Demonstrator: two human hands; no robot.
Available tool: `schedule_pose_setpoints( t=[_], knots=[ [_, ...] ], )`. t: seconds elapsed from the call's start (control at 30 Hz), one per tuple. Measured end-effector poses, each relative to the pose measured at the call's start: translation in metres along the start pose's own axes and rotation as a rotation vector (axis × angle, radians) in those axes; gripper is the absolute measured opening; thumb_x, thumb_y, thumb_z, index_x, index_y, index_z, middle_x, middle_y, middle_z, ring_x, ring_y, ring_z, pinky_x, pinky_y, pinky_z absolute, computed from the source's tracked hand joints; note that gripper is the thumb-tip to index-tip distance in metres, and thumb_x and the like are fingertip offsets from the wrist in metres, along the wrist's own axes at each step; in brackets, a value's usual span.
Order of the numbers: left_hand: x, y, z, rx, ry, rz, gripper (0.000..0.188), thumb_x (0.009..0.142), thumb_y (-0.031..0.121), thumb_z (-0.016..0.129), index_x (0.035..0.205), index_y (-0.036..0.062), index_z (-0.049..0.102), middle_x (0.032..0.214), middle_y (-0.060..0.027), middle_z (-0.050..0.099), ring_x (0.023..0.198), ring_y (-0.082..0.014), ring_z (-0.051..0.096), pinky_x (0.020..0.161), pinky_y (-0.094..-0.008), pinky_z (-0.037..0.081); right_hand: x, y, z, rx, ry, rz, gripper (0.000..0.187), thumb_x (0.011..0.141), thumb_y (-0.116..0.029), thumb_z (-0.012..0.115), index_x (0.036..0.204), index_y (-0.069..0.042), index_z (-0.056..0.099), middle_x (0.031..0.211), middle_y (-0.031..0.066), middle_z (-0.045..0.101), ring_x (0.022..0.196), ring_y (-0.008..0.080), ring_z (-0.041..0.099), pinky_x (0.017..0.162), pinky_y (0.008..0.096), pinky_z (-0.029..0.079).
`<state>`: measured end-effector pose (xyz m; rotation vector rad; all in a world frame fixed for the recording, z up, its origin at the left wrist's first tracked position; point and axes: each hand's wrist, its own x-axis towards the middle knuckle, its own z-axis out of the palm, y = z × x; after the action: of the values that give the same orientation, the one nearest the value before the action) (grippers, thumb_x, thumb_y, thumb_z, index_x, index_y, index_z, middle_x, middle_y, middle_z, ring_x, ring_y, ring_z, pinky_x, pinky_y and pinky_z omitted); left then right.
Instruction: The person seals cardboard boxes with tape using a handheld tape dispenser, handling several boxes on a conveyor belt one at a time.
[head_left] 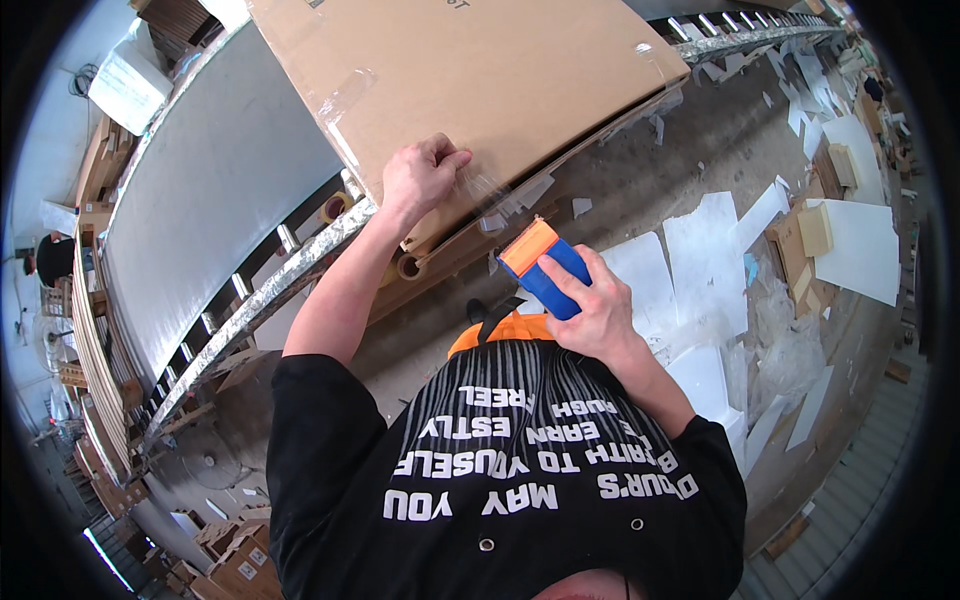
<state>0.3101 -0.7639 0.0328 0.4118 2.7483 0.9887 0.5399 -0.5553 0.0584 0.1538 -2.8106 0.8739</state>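
Black shirt [500, 450] nearest; littered floor [690, 150], roller conveyor [310, 255] beyond. Left hand [420, 180] on the carton [480, 80] — grip I can't tell; right hand [600, 310] clamped round tape dispenser [538, 282] near carton's edge — long axis slanting, orange end cartonward.

Wide fisheye view from head height, above the fingers [442, 152] of left hand [415, 182] and right hand [600, 308], facing steeply down, near.

shirt [545, 530] (white lettering [520, 500]), carton [480, 80] with writing [455, 3], perhaps
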Motion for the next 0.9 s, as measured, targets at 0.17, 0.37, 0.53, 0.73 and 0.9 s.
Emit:
schedule_pose_setpoints(
  t=[0.17,0.37,0.53,0.73,0.9],
  knots=[
    [-0.005,0.003,-0.015,-0.014,0.028,-0.031,0.033,0.089,0.044,0.070,0.090,0.0107,0.074,0.078,-0.0065,0.074,0.073,-0.0225,0.071,0.068,-0.0362,0.054,0.000,-0.013,0.008,0.025,0.038,-0.024,0.070,0.060,-0.015,0.079,0.129,-0.020,0.067,0.122,0.0264,0.057,0.101,0.0411,0.066,0.080,0.0451,0.059],
    [-0.020,-0.012,-0.016,0.124,0.107,-0.024,0.036,0.083,0.047,0.075,0.088,0.0117,0.074,0.076,-0.0063,0.073,0.074,-0.0234,0.070,0.071,-0.0381,0.054,-0.005,-0.026,0.016,0.055,-0.005,0.004,0.073,0.058,-0.015,0.080,0.129,-0.020,0.067,0.126,0.0278,0.056,0.100,0.0422,0.067,0.079,0.0465,0.059],
    [-0.027,-0.013,-0.025,0.434,0.409,0.278,0.047,0.079,0.039,0.078,0.113,0.0086,0.065,0.126,-0.0118,0.064,0.115,-0.0304,0.061,0.089,-0.0411,0.049,-0.008,-0.028,0.027,-0.010,-0.011,-0.032,0.072,0.061,-0.017,0.078,0.132,-0.020,0.065,0.126,0.0236,0.054,0.098,0.0389,0.067,0.077,0.0436,0.059],
    [-0.078,-0.023,-0.024,0.665,-0.200,0.529,0.076,0.083,0.021,0.067,0.148,-0.0056,0.039,0.158,-0.0251,0.031,0.147,-0.0418,0.029,0.121,-0.0470,0.029,-0.012,-0.032,0.028,0.035,-0.043,0.000,0.074,0.062,-0.020,0.078,0.135,-0.022,0.063,0.129,0.0303,0.053,0.100,0.0443,0.066,0.078,0.0471,0.059],
    [-0.081,-0.025,-0.017,0.751,-0.123,0.584,0.079,0.082,0.017,0.065,0.155,0.0174,0.036,0.154,-0.0326,0.034,0.142,-0.0493,0.036,0.113,-0.0496,0.040,-0.016,-0.037,0.025,-0.011,-0.074,-0.005,0.077,0.061,-0.018,0.078,0.136,-0.021,0.061,0.130,0.0278,0.053,0.100,0.0420,0.067,0.078,0.0452,0.059]
  ],
)
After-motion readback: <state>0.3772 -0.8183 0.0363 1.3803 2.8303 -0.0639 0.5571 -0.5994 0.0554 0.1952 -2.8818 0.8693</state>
